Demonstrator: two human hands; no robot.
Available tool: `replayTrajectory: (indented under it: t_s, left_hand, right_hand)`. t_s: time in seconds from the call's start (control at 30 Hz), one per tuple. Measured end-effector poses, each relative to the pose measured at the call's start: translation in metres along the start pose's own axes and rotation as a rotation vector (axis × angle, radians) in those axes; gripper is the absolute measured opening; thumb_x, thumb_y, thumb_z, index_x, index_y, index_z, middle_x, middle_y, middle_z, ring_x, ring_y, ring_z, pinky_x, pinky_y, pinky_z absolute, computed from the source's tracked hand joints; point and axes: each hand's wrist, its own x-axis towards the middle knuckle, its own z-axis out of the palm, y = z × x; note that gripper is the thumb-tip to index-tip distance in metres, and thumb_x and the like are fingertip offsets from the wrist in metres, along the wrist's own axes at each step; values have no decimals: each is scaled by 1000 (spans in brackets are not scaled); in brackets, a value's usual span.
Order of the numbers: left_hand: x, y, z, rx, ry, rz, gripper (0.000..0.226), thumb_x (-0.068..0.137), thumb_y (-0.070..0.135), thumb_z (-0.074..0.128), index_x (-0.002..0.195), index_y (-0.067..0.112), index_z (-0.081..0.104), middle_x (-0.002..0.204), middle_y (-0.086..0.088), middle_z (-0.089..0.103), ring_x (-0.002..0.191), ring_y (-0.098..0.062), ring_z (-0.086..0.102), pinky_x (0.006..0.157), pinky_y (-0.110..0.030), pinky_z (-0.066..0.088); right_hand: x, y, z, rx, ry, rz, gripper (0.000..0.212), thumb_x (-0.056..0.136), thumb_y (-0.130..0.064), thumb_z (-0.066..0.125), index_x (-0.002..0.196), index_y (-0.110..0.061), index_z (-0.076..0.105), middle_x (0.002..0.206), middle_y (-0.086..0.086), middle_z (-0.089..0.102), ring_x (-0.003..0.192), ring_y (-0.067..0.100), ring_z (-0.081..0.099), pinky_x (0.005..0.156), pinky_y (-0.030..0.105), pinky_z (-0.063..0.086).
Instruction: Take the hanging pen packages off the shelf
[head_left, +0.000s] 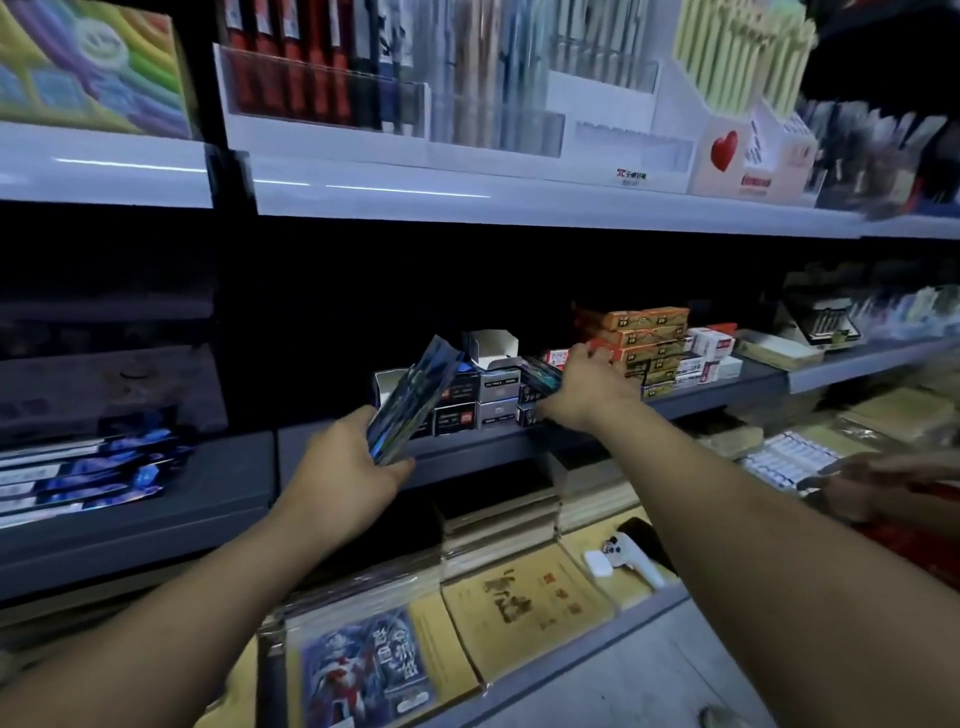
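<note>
My left hand (345, 467) grips a bundle of glossy blue packets (415, 397), tilted up toward the middle shelf. My right hand (584, 387) reaches onto that grey shelf (332, 452) and holds another dark blue packet (543, 375) by its end, beside a stack of small black and grey boxes (480, 402). Just right of that hand stands a pile of orange boxes (649, 340). An open white carton (491, 347) sits on top of the dark boxes.
More blue packets (88, 478) lie on the shelf at left. Pens fill clear holders (415, 78) on the top shelf. Yellow notebooks (524, 613) and a comic cover (363, 670) lie below. Another person's hand (872, 483) reaches in at right.
</note>
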Motion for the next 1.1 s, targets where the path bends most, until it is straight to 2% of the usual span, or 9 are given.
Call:
replayTrajectory:
  t_s: [0.1,0.17,0.3,0.47,0.53,0.67,0.87,1.0,1.1]
  left_hand:
    - [7,1,6,25,-25,19,20,84,22,76,83,23,56,75,-4,65,68,-18,65,56,-29,47]
    - [10,1,7,51,-36,25,17,84,23,76,88,24,59,79,-2,68,70,-16,66,59,-30,52]
    - [11,1,10,51,-46,23,17,85,24,76,86,26,59,78,-2,68,69,-17,67,55,-28,50]
    - [8,-1,12,35,-44,3,18,85,25,76,82,21,59,74,-6,67,65,-19,65,48,-20,40]
    - [4,0,11,25,-44,-4,19,85,25,77,81,19,59,72,-6,66,62,-18,62,49,-23,41]
    - [-8,2,2,-44,-32,-46,17,85,23,77,81,17,61,71,-7,67,60,-18,59,53,-26,41]
    - [-38,-4,-23,-242,-30,-154,19,85,22,79,81,13,64,53,-2,58,46,-20,56,51,-28,44]
    - [-56,-10,-40,-399,-3,-219,18,87,16,78,83,7,63,52,-5,55,43,-22,54,52,-32,47]
    - [-70,-14,-47,-559,-17,-275,19,88,12,77,82,7,59,47,-3,46,38,-19,45,53,-35,44]
  right_hand:
    - [30,-8,-1,-4,-102,34,92,83,-50,75,151,-8,29,151,19,36,131,43,48,105,52,46]
    - [44,-14,0,-54,-116,41,87,87,-48,70,151,-8,28,150,21,36,128,43,50,104,49,48]
    - [53,-24,8,-209,-142,37,71,97,-38,58,152,-6,27,149,22,32,129,44,49,101,49,45]
    - [52,-19,18,-244,-53,-3,40,102,-17,49,137,-2,40,136,18,50,128,39,52,93,45,44]
    - [46,-10,14,-155,-33,13,40,102,-17,52,137,-2,41,135,16,55,126,39,55,88,43,44]
    - [23,17,-6,-149,98,38,45,103,-14,49,142,1,34,138,20,56,124,42,58,90,45,46]
    - [-23,59,-40,-99,235,9,33,100,-9,47,131,-5,38,113,20,66,100,42,64,73,42,41]
    - [-59,73,-66,-48,378,-35,20,102,-11,42,121,-5,39,90,17,63,69,33,53,61,40,40]
    - [-85,68,-82,49,438,-123,7,102,-12,41,107,-8,38,80,15,56,66,35,50,58,41,39]
